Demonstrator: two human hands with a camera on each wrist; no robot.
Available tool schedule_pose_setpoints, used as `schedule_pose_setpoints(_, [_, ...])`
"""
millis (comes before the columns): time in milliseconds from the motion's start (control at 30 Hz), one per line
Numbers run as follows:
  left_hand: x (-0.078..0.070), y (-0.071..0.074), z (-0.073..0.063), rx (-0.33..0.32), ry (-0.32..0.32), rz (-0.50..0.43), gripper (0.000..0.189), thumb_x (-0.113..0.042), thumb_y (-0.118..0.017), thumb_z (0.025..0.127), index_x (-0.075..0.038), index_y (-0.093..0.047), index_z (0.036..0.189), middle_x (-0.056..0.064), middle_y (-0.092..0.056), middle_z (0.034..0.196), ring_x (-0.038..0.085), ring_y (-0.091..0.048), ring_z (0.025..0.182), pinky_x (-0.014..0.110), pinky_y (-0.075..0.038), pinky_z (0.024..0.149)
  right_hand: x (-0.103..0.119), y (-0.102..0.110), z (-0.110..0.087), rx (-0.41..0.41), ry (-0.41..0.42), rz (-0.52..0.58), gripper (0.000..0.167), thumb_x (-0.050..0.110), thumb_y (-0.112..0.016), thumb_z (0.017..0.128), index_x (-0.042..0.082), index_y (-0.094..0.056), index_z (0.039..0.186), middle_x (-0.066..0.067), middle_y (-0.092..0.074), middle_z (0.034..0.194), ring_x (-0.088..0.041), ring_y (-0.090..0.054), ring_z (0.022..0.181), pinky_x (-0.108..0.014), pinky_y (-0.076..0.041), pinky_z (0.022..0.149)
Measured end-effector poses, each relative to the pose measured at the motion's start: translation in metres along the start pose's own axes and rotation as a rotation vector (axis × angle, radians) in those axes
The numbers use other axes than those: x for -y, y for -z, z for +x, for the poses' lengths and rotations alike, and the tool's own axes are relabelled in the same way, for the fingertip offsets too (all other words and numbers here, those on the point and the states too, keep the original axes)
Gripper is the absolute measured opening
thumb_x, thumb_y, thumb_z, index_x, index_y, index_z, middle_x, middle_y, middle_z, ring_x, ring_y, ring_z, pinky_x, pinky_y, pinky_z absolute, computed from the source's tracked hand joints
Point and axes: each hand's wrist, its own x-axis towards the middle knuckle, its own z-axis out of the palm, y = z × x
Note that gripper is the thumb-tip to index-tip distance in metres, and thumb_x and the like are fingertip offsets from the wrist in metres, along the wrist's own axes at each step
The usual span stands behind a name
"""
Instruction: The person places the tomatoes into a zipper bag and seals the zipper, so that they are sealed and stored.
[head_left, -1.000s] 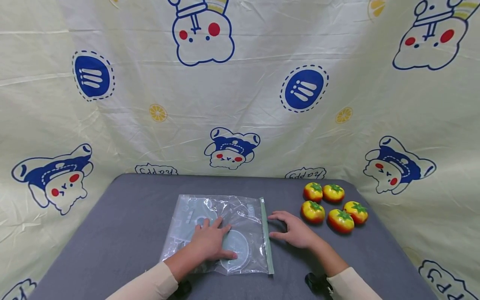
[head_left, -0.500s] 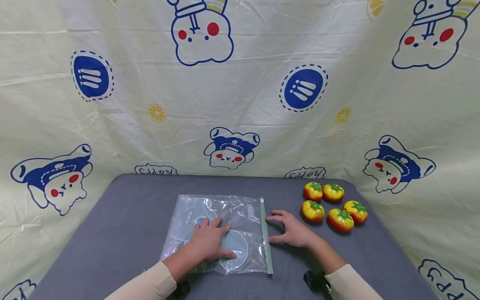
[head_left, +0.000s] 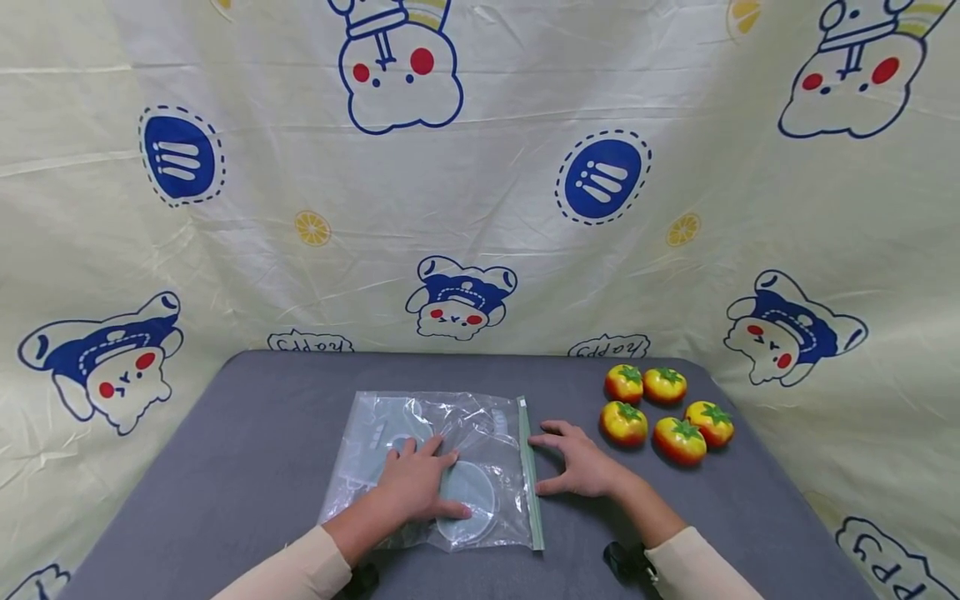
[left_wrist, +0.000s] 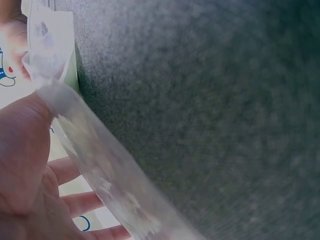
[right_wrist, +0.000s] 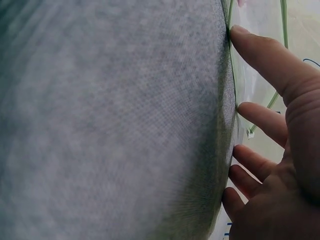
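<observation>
A clear plastic zip bag [head_left: 483,429] lies flat on the grey table, with a pale round print and a green strip [head_left: 530,487] along its right edge. My left hand [head_left: 416,483] rests on the bag with fingers spread. Beside the green strip is my right hand [head_left: 581,462], its thumb and fingers apart and the fingertips right at that edge. The right wrist view has the thumb [right_wrist: 265,57] against a green line of the bag's edge. In the left wrist view, a fold of the clear bag [left_wrist: 107,162] crosses in front of the spread fingers.
Several red and yellow fruits [head_left: 624,425] with green leafy tops, like tomatoes or persimmons, sit at the table's back right. A cream curtain [head_left: 525,183] with blue cartoon prints hangs behind the grey table [head_left: 270,450] and at its sides.
My right hand has shifted slightly left, its fingertips now right at the green strip. The left hand keeps its place on the bag, and the fruits have not moved.
</observation>
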Motion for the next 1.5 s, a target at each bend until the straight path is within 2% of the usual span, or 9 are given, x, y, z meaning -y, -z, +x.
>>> schedule_pose_setpoints(367, [0.001,0.004,-0.007,-0.032,-0.011,-0.118,0.095,-0.069,-0.082,0.071,-0.017,-0.058,0.146,0.018,-0.043,0.158,0.058,-0.037,0.141,0.073,-0.033,0.109,0.009,0.000,0.001,0.010,-0.039,-0.017,0.076,0.045,-0.087,0.078,0.017,-0.060,0.143,-0.022,-0.038,0.159,-0.047,-0.035,0.142,-0.069,-0.033,0.113])
schedule_pose_setpoints(500, [0.004,0.003,-0.007,-0.051,-0.037,-0.111,0.089,-0.068,-0.078,0.076,-0.013,-0.060,0.143,0.019,-0.043,0.158,0.057,-0.036,0.143,0.071,-0.033,0.111,0.010,0.000,0.001,0.010,-0.057,-0.016,0.077,0.046,-0.088,0.077,0.018,-0.061,0.143,-0.021,-0.038,0.159,-0.046,-0.035,0.142,-0.069,-0.033,0.113])
schedule_pose_setpoints(700, [0.009,0.001,-0.004,-0.107,-0.181,0.036,0.076,-0.062,-0.072,0.086,-0.002,-0.067,0.132,0.014,-0.042,0.160,0.042,-0.038,0.147,0.059,-0.039,0.114,0.010,0.000,0.002,0.013,-0.056,-0.019,0.077,0.046,-0.088,0.077,0.018,-0.061,0.143,-0.021,-0.038,0.159,-0.046,-0.034,0.143,-0.068,-0.032,0.114])
schedule_pose_setpoints(833, [0.010,0.001,-0.001,-0.140,-0.286,0.099,0.069,-0.056,-0.076,0.085,0.002,-0.069,0.122,0.011,-0.056,0.143,0.032,-0.054,0.133,0.049,-0.048,0.106,0.010,0.000,0.003,0.015,-0.067,-0.004,0.077,0.045,-0.089,0.076,0.018,-0.061,0.143,-0.020,-0.037,0.159,-0.046,-0.034,0.143,-0.069,-0.032,0.114])
schedule_pose_setpoints(933, [0.010,0.002,0.001,-0.150,-0.326,0.107,0.063,-0.052,-0.078,0.085,-0.003,-0.067,0.123,0.009,-0.063,0.127,0.028,-0.063,0.117,0.044,-0.054,0.096,0.011,0.000,0.002,0.015,-0.077,-0.003,0.077,0.045,-0.089,0.076,0.019,-0.061,0.143,-0.019,-0.037,0.160,-0.045,-0.033,0.144,-0.069,-0.031,0.114])
schedule_pose_setpoints(1067, [0.006,0.004,0.003,-0.126,-0.329,0.083,0.066,-0.052,-0.076,0.088,-0.017,-0.057,0.141,0.011,-0.065,0.121,0.028,-0.065,0.107,0.044,-0.057,0.085,0.011,-0.001,0.003,0.011,-0.073,-0.013,0.078,0.045,-0.089,0.076,0.018,-0.061,0.143,-0.020,-0.037,0.159,-0.046,-0.034,0.143,-0.068,-0.032,0.114])
schedule_pose_setpoints(1167, [0.000,0.004,0.003,-0.078,-0.301,0.059,0.072,-0.056,-0.071,0.091,-0.029,-0.045,0.153,0.016,-0.062,0.128,0.034,-0.064,0.114,0.051,-0.057,0.087,0.010,-0.001,0.004,0.007,-0.073,-0.011,0.078,0.045,-0.089,0.076,0.019,-0.061,0.143,-0.019,-0.037,0.159,-0.045,-0.034,0.143,-0.068,-0.032,0.114])
schedule_pose_setpoints(1267, [-0.006,0.003,0.002,-0.026,-0.260,0.039,0.076,-0.061,-0.066,0.091,-0.038,-0.037,0.157,0.020,-0.053,0.144,0.043,-0.056,0.129,0.062,-0.051,0.098,0.008,-0.002,0.004,0.008,-0.080,-0.010,0.079,0.046,-0.089,0.076,0.020,-0.060,0.144,-0.018,-0.037,0.160,-0.044,-0.033,0.144,-0.067,-0.032,0.114])
schedule_pose_setpoints(1500, [-0.016,0.005,-0.001,0.040,-0.205,-0.012,0.084,-0.070,-0.063,0.089,-0.043,-0.027,0.160,0.011,-0.036,0.165,0.062,-0.038,0.139,0.078,-0.036,0.105,0.007,-0.002,0.005,0.006,-0.078,-0.013,0.079,0.047,-0.089,0.076,0.020,-0.061,0.144,-0.018,-0.037,0.160,-0.044,-0.034,0.144,-0.068,-0.033,0.114])
